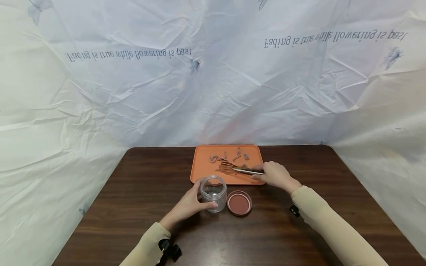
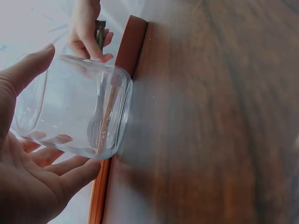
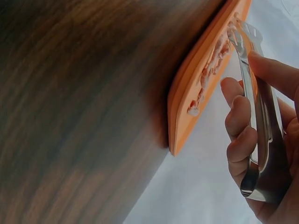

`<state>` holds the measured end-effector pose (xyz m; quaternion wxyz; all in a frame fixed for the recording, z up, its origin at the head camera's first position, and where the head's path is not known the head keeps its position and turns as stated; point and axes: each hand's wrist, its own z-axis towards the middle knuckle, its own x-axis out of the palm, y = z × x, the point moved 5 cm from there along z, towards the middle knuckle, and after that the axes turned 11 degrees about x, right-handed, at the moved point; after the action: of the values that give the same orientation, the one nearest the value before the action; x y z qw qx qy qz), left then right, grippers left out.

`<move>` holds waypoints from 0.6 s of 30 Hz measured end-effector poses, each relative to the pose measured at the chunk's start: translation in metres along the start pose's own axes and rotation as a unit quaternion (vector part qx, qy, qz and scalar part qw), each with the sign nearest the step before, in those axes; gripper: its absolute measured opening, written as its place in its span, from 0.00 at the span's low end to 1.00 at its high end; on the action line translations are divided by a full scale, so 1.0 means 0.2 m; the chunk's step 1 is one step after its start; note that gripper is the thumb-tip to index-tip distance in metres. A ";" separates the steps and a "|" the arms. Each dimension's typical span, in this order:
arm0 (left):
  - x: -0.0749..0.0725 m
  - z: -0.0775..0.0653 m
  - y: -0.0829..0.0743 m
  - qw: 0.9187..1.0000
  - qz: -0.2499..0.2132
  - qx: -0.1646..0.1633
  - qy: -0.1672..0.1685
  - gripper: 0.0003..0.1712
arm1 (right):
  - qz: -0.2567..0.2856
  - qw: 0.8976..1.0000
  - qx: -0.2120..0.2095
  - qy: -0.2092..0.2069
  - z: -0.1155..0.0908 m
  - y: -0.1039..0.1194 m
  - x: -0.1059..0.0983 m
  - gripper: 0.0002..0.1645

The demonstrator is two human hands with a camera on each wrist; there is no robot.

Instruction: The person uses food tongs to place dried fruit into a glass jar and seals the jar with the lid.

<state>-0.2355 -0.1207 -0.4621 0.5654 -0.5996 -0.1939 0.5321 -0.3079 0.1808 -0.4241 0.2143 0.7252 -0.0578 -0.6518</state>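
My left hand (image 1: 189,202) grips a clear, open-topped jar (image 1: 221,196) standing on the table, thumb on its near side and fingers round the far side. A pair of metal tongs (image 1: 247,170) is held in my right hand (image 1: 277,175), thumb on one arm and fingers curled round the other. The tong tips reach low over an orange tray (image 1: 200,170), among small brownish, twisted pieces (image 1: 213,159) lying on it. In the right wrist view the tong tips (image 3: 238,43) stand slightly apart, right by the row of pieces (image 3: 212,65).
A round reddish-brown lid (image 1: 239,204) lies right of the jar, its inside facing up. The dark wooden table (image 1: 149,177) ends at the back against a white printed sheet (image 1: 213,92), which also hangs at both sides. The tray sits at the table's back edge.
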 end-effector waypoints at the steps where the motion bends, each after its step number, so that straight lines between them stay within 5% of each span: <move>1: 0.00 0.00 0.00 1.000 0.000 0.000 0.001 0.56 | -0.001 1.000 0.002 0.001 0.00 0.00 0.00 0.28; 18: 0.00 0.00 -0.01 1.000 0.005 0.007 0.005 0.55 | 0.000 1.000 0.005 -0.010 -0.02 0.00 -0.03 0.27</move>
<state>-0.2341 -0.1211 -0.4602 0.5680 -0.5992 -0.1838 0.5334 -0.3053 0.1830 -0.4183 0.2102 0.7200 -0.0625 -0.6585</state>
